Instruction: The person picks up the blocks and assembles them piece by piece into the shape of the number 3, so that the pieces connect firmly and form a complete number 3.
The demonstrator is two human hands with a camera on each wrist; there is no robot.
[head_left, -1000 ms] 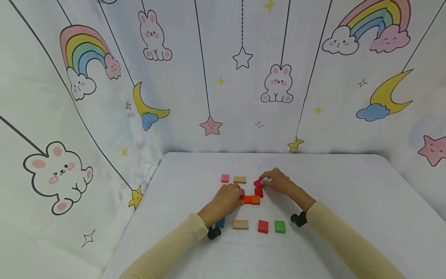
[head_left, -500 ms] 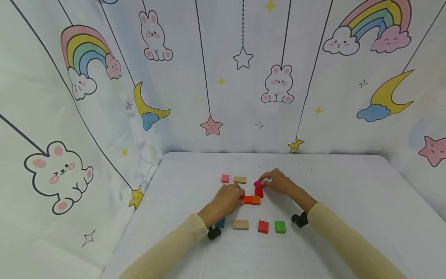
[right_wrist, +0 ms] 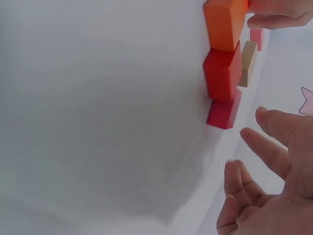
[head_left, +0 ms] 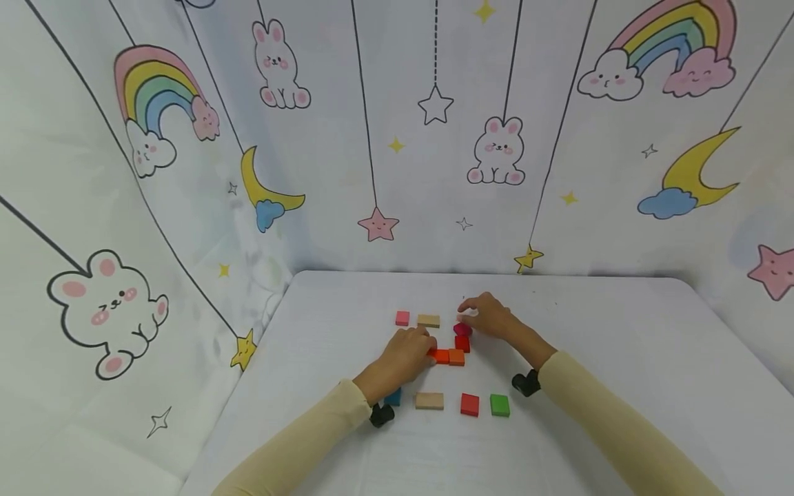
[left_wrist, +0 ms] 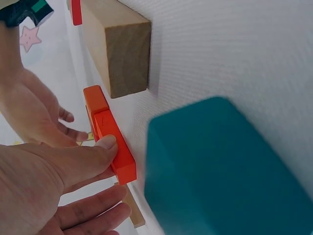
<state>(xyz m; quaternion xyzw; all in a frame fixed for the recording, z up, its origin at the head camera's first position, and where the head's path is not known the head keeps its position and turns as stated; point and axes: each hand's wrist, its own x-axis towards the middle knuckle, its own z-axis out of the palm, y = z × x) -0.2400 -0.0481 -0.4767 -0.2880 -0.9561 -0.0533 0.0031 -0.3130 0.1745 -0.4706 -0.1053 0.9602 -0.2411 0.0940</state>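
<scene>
With thumb and fingers my left hand pinches a bright orange-red block lying on the white table. An orange block sits end to end with it on the right. Behind that come a red block and then a magenta block, so the row bends away from me. My right hand hovers beside the magenta block, its fingers spread and apart from it in the right wrist view. Nothing is between those fingers.
Behind the left hand lie a pink block and a wooden block. Nearer the front are a teal-blue block, partly hidden by the left wrist in the head view, another wooden block, a red square block and a green block.
The right hand has let go of the magenta block and drawn slightly back from it. The magenta block stays behind the red one. The left hand keeps its hold in place.
</scene>
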